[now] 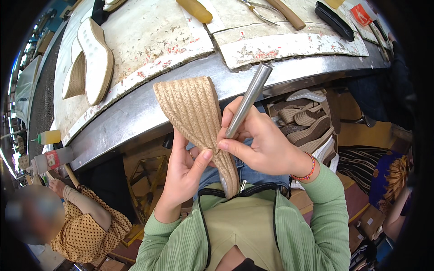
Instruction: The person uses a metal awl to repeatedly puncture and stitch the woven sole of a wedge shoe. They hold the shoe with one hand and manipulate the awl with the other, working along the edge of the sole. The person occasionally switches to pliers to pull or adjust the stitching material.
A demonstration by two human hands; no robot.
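A wedge shoe sole (187, 101) wrapped in braided tan rope is held upright in front of my body, its thick heel end up and its narrow end down by my jacket zip. My left hand (183, 174) grips its lower side, thumb on the braid and the other fingers behind. My right hand (275, 142) is closed around a smooth metal rod (249, 99) that slants up to the right. That hand's thumb and fingertip also press at the sole's edge, close to my left thumb. Whether a small thing is pinched there, I cannot tell.
A metal-edged workbench (122, 122) spans the front, bearing two white-faced wedge soles (97, 63), a yellow handle (196, 10), pincers (262, 13) and a black tool (334, 20). Bottles (53, 159) stand left near a co-worker (88, 221). More soles (312, 131) are stacked right, below the bench.
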